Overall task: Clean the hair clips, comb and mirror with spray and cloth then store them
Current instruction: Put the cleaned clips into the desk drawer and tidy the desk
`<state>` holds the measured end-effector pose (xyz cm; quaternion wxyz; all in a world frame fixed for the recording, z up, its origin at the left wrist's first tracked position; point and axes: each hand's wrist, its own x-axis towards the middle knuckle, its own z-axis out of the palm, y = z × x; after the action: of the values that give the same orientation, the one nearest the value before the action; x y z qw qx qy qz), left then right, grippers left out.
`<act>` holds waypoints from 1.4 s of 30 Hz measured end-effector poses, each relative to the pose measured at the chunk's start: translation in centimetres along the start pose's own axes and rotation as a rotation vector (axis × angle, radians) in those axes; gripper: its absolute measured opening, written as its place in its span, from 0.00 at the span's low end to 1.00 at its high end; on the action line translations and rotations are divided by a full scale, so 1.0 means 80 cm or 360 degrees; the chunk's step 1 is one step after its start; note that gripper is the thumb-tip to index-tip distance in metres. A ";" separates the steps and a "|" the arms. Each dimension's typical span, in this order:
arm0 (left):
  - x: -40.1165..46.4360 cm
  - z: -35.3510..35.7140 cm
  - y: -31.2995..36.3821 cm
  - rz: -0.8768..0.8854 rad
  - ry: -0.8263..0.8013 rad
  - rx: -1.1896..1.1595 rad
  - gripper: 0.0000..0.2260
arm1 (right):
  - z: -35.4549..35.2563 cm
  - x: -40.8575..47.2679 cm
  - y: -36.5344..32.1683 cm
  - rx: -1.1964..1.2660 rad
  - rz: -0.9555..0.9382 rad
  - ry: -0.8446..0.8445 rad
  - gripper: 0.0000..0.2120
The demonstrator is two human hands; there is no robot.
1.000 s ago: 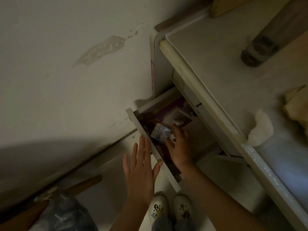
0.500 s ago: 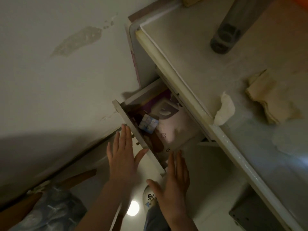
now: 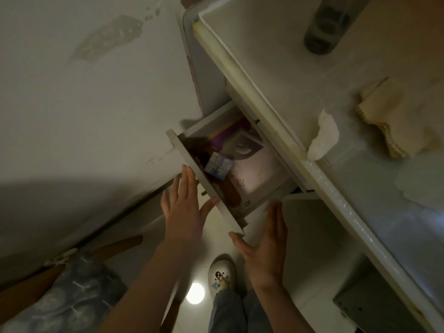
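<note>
**Storing nearly done: drawer ready to be pushed shut**

Nearest me, my right hand (image 3: 264, 246) is flat, fingers straight and together, holding nothing, its thumb at the near corner of the drawer front. My left hand (image 3: 183, 207) is flat too, fingers straight against the outer face of the drawer front, thumb touching its edge; it grips nothing.

Between and beyond them, the drawer (image 3: 204, 186) stands pulled out from under the desk (image 3: 269, 111). Its front panel runs as a long diagonal from the near right corner up to the far left, and the drawer would slide in toward the upper right. Inside I see a small patterned box (image 3: 218, 166) just behind the front panel, a brown oblong thing beside it and a pale pink case (image 3: 254, 174) deeper in. I cannot tell which of these are the clips, comb or mirror; the light is poor.

Farther off, on the desktop, a crumpled white cloth (image 3: 323, 138) lies at the front edge, a folded yellow cloth (image 3: 396, 123) behind it, and the bottle (image 3: 324, 27) toward the far edge.

I judge cleaning finished and things stowed; closing the drawer is what remains.
</note>
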<state>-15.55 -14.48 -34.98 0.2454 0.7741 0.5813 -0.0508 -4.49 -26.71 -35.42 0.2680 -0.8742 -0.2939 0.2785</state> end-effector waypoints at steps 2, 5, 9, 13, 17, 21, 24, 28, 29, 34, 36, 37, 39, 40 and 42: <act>0.005 -0.001 0.006 0.0026 -0.0003 -0.0007 0.44 | -0.002 0.003 0.001 0.0026 0.0048 0.0031 0.52; 0.019 -0.002 0.024 0.0093 -0.0004 0.0020 0.40 | -0.012 0.010 0.001 0.0135 0.0178 0.0102 0.48; 0.039 0.001 0.048 0.0177 0.0015 0.0064 0.39 | -0.028 0.019 -0.001 0.0199 0.0231 0.0138 0.43; 0.046 0.002 0.050 0.0206 -0.0022 0.0105 0.38 | -0.027 -0.023 0.000 -0.0122 -0.0064 0.0150 0.33; 0.050 -0.003 0.034 0.0344 -0.0033 0.0218 0.33 | 0.009 -0.060 0.018 -0.0841 -0.0709 -0.0102 0.25; 0.058 -0.001 0.009 0.0513 0.0004 0.0333 0.32 | 0.048 -0.041 0.021 -0.1038 -0.0770 -0.0280 0.49; 0.068 0.014 -0.012 0.0700 0.0083 0.0388 0.30 | 0.075 -0.006 0.021 -0.1066 -0.0859 -0.0116 0.46; 0.079 0.041 -0.028 0.0823 0.0217 0.0495 0.31 | 0.096 0.034 0.032 -0.1145 -0.0947 0.0013 0.42; 0.081 0.047 -0.029 0.0829 0.0226 0.0496 0.32 | 0.099 0.042 0.036 -0.1140 -0.0919 0.0051 0.41; 0.092 0.050 -0.001 0.0872 0.0278 0.0361 0.36 | 0.095 0.074 0.052 -0.1114 -0.0878 0.0261 0.33; 0.095 0.053 0.012 0.0841 0.0265 0.0331 0.36 | 0.091 0.084 0.057 -0.1123 -0.0889 0.0326 0.33; 0.096 0.057 0.017 0.0833 0.0257 0.0325 0.36 | 0.089 0.089 0.059 -0.1130 -0.0900 0.0348 0.33; 0.097 0.067 0.020 0.0838 0.0239 0.0325 0.36 | 0.085 0.099 0.062 -0.1152 -0.0896 0.0363 0.36; 0.097 0.072 0.021 0.0839 0.0222 0.0322 0.36 | 0.083 0.104 0.063 -0.1156 -0.0892 0.0372 0.37; 0.099 0.082 0.024 0.0831 0.0188 0.0303 0.36 | 0.081 0.114 0.064 -0.1167 -0.0856 0.0423 0.39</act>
<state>-9.91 -10.81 -42.97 0.1420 0.9188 0.3683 0.0050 -0.65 -22.14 -46.19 0.0396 -0.8322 -0.5519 -0.0372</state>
